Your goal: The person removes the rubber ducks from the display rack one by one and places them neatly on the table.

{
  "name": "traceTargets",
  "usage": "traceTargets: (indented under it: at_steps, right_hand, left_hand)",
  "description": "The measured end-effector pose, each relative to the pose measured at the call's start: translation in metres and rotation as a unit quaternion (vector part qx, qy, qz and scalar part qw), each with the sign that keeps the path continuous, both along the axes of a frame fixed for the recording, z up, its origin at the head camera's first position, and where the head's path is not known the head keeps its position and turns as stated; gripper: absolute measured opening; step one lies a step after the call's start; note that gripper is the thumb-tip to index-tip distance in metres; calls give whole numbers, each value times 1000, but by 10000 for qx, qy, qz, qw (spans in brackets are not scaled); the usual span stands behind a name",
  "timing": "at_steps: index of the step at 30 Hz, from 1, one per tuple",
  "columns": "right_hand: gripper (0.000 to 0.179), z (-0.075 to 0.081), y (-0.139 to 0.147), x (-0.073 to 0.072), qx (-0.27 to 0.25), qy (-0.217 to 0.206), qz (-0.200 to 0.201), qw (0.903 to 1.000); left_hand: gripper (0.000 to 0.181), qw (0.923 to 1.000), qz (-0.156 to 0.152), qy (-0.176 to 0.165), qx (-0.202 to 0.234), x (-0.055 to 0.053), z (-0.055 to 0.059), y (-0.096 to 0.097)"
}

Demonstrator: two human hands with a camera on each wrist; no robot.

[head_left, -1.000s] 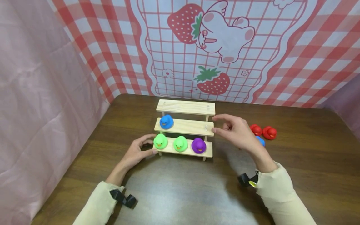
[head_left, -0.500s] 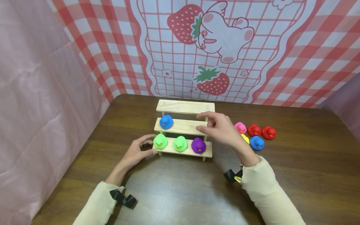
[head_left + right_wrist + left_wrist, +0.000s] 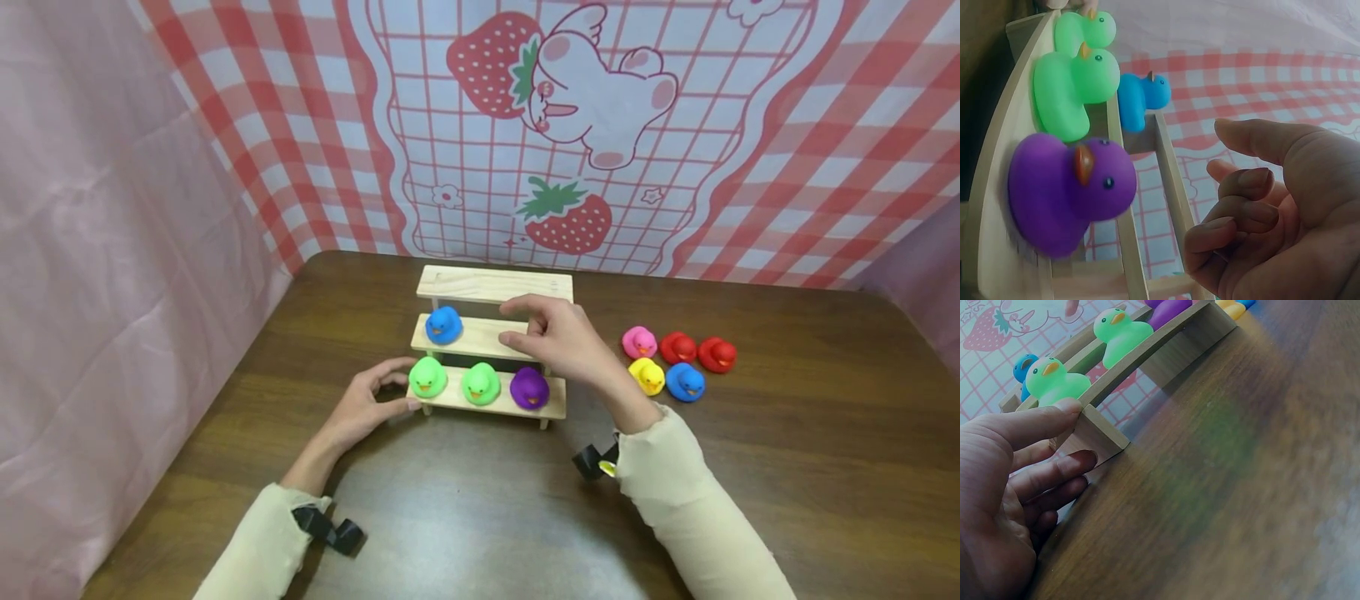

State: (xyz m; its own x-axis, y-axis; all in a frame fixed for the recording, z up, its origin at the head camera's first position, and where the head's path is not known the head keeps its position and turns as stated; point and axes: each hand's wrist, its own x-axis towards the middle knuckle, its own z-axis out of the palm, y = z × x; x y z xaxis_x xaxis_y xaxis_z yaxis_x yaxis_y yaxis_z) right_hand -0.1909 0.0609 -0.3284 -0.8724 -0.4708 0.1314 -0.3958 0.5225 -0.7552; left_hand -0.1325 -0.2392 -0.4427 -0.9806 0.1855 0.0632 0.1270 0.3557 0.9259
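Observation:
A small three-tier wooden display stand (image 3: 495, 285) stands on the table. My left hand (image 3: 365, 408) holds the left end of its lowest step, the thumb (image 3: 1067, 406) at the front corner. On that step sit two green rubber ducks (image 3: 427, 377) and a purple rubber duck (image 3: 530, 388) at the right. A blue rubber duck (image 3: 444, 325) sits at the left of the middle step. My right hand (image 3: 558, 335) hovers over the right part of the middle step, thumb and index finger apart with nothing between them. The right wrist view shows its other fingers (image 3: 1210, 236) loosely curled.
To the right of the stand, a pink duck (image 3: 640, 342), two red ducks (image 3: 717, 354), a yellow duck (image 3: 647, 377) and another blue duck (image 3: 686, 382) are grouped on the brown table (image 3: 810, 417). A checkered strawberry cloth (image 3: 300, 125) hangs behind.
My right hand has moved left from beside the stand to over its middle step, uncovering the pink and yellow ducks. My left hand stays at the stand's end.

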Motion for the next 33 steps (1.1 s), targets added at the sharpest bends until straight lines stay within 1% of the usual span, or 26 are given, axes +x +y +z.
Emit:
traceTargets:
  at_steps: [7, 21, 33]
  right_hand:
    - [38, 1, -16, -3, -24, -1, 59, 10000]
    - [41, -4, -46, -7, -74, -139, -39, 9999]
    - [43, -8, -67, -8, 54, -156, -30, 9999]
  left_hand:
    - [60, 9999, -50, 54, 127, 0, 0, 0]
    - [59, 9999, -40, 84, 93, 0, 0, 0]
    - [59, 9997, -154, 83, 180, 0, 1, 0]
